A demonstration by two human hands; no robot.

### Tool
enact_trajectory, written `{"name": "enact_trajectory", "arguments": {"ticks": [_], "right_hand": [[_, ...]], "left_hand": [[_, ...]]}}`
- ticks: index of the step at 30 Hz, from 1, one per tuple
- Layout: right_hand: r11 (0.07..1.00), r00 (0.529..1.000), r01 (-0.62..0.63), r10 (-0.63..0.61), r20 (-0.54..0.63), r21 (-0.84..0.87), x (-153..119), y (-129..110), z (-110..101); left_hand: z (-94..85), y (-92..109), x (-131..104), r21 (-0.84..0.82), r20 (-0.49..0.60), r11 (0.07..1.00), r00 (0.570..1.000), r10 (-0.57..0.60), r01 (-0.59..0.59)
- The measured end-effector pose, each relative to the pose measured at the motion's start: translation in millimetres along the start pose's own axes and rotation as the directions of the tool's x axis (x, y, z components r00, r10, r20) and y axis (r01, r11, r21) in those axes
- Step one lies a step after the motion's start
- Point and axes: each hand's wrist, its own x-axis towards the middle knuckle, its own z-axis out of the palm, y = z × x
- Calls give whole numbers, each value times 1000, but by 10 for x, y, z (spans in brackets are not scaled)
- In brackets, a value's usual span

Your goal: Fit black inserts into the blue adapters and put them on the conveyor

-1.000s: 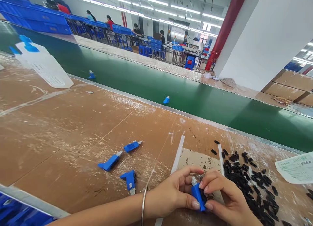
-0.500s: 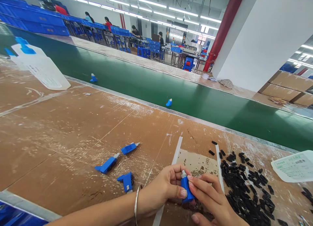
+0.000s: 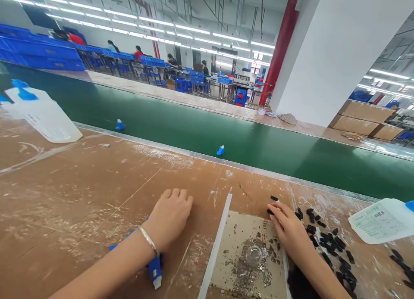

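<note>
My left hand (image 3: 171,217), with a bracelet at the wrist, is held over the brown table among the blue parts. Its fingers point away and curve downward; whatever lies under them is hidden. One blue part (image 3: 155,269) with a pale tip shows below the wrist, and another is mostly covered by the forearm. At the left edge of the black pieces (image 3: 330,243), my right hand (image 3: 287,223) has its thumb and fingertips closed on a small black piece (image 3: 270,211). Another black piece (image 3: 274,198) lies just beyond the fingertips.
A clear round dish (image 3: 254,256) rests on a stained beige sheet (image 3: 231,243) between my hands. Beyond the table runs a green conveyor belt (image 3: 181,126) with two small blue parts. White bottles (image 3: 48,113) lie left and right. People sit in the background.
My hands have separated, and the blue part they held is no longer in them. My left hand moved left over the blue parts, my right hand to the black pieces. The dish is now uncovered.
</note>
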Motion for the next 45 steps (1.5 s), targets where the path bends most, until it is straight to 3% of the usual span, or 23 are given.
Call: {"name": "enact_trajectory", "arguments": {"ticks": [4,7,11,13,16,19,22,27,30,33,35,38,43,45], "right_hand": [[999,1000,22,-22,8,-47,-75,182,264],[999,999,32,-31,10,-41,-109,192,333],[1000,1000,-2,2,13,0,-82,132,270],[999,999,-35,35,16,30,-64,92,206],[991,992,-124,124,3,57,-59,41,114],[973,975,-220,220,-2,70,-62,1,77],[957,962,-273,274,4,97,-42,-40,118],[925,945,-322,328,5,202,30,-116,186],[884,929,-357,371,12,303,63,-142,142],[805,909,-388,415,43,449,65,-163,61],[723,902,-393,423,85,569,43,-192,-1],[578,903,-380,402,153,722,-13,-275,-106],[417,920,-336,338,199,844,-61,-445,-304],[404,931,-322,299,209,856,-60,-495,-375]], "left_hand": [[-123,-71,511,-125,-46,989,995,-88,82],[-116,10,1182,-235,-105,964,982,-155,127],[23,105,2014,-434,-132,869,938,-322,237],[112,117,2260,-535,-127,808,922,-367,248],[209,138,2405,-672,-98,705,916,-388,227],[209,234,2340,-799,-75,577,925,-373,168],[118,425,2042,-910,-50,405,943,-329,93],[14,813,1020,-997,-1,80,987,-158,12],[97,995,408,-996,36,-80,996,-82,30],[262,1079,82,-955,101,-281,995,-10,94],[375,1061,45,-933,127,-342,992,-11,115],[481,918,161,-928,133,-361,988,-77,97],[480,572,399,-933,99,-359,970,-224,12],[456,510,421,-925,105,-379,960,-261,-2]]}}
